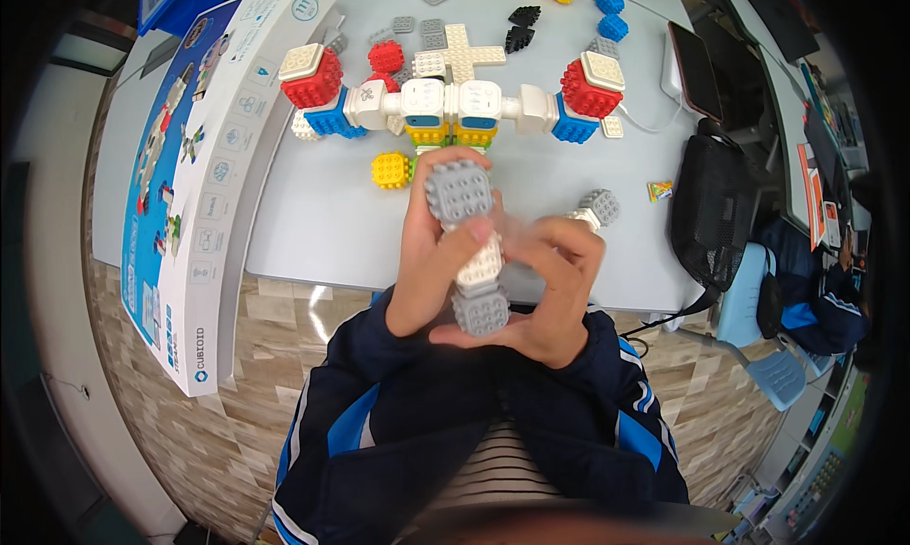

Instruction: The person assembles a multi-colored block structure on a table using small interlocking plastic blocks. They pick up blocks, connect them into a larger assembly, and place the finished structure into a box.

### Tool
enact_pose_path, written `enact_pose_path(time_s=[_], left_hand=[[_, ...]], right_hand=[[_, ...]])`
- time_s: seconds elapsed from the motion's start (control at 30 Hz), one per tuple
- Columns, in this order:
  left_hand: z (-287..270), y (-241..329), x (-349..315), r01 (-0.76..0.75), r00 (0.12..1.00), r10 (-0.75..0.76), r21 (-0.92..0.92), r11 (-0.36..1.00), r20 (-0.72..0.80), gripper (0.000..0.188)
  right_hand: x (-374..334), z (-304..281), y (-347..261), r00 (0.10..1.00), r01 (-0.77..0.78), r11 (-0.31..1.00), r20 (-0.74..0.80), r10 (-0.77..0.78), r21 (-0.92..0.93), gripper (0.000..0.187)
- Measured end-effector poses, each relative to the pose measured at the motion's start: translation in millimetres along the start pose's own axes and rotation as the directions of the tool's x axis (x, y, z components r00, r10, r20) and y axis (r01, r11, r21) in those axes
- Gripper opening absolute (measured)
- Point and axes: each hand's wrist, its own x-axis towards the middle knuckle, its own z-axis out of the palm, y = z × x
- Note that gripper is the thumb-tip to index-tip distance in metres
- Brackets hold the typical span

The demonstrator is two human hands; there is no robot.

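Observation:
In front of my chest, a stick of studded toy blocks [480, 258] stands roughly upright, grey at both ends and white in the middle. My left hand [428, 251] is closed round its upper part, the thumb lying across the front below the upper grey block. My right hand [559, 289] curls about the lower right side, with part of it under the lower grey block; its fingertips blur with motion. Just beyond stands a built block figure [442, 104] with white, yellow and green parts and outstretched arms ending in blue, red and white blocks.
Loose blocks lie around, among them a yellow block [390, 170] and a grey block [600, 207]. A large printed box [237, 180] fills the left side. At right are a phone [695, 71], a black mesh bag [709, 204] and a small yellow packet [660, 191].

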Motion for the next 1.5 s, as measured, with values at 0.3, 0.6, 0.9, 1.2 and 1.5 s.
enact_pose_path(time_s=[0.3, 0.6, 0.9, 1.2, 1.5], left_hand=[[-15, 1, -45, 0.183, 0.945, -0.24, 0.249, 0.951, 0.223, 0.054], [-20, -3, -52, 0.322, 0.901, -0.381, 0.267, 0.908, 0.209, 0.063], [-19, -3, -48, 0.393, 0.868, -0.475, 0.386, 0.835, 0.143, 0.067], [-25, -13, -52, 0.334, 0.92, -0.375, 0.278, 0.901, 0.11, 0.05], [-38, 10, -56, 0.227, 0.965, -0.256, 0.301, 0.926, 0.059, 0.058]], right_hand=[[-3, -9, 0, 0.923, -0.076, 0.937, 0.381, -0.063, 0.34, 0.102], [-26, 2, 5, 0.978, 0.018, 0.964, 0.196, -0.073, 0.267, 0.093], [-16, -3, 13, 0.967, 0.002, 0.986, 0.25, -0.044, 0.165, 0.1], [-9, 7, 13, 0.962, 0.054, 0.989, 0.259, -0.088, 0.135, 0.095], [5, 23, 11, 0.888, 0.118, 0.981, 0.426, -0.173, 0.153, 0.117]])
